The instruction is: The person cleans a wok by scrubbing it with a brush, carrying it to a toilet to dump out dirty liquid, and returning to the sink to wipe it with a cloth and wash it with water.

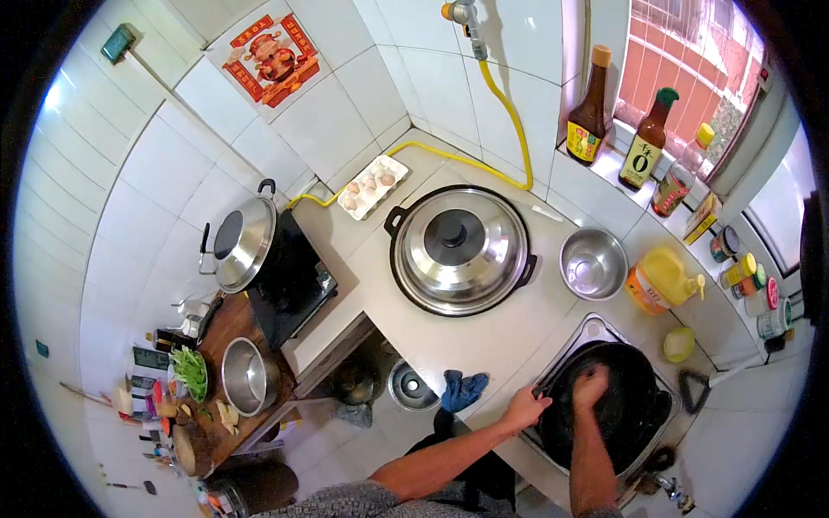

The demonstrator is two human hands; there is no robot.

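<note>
A black wok [561, 432] sits tilted in the metal-rimmed sink [596, 326] at the lower right. My left hand [523, 409] is closed around the wok's short handle at its left edge. Inside the wok, near its far side, is my right hand [591, 387], with the fingers pointing down toward the inner surface. Those fingers are blurred, and anything under them is hidden. A crumpled blue cloth [464, 390] lies on the counter edge, left of my left hand.
A large lidded pan [458, 250] stands on the counter, with a steel bowl [593, 263] and yellow oil jug [661, 281] to its right. Eggs in a tray [373, 187] sit behind. Sauce bottles [649, 138] line the windowsill. A lidded pot [246, 244] stands on the left stove.
</note>
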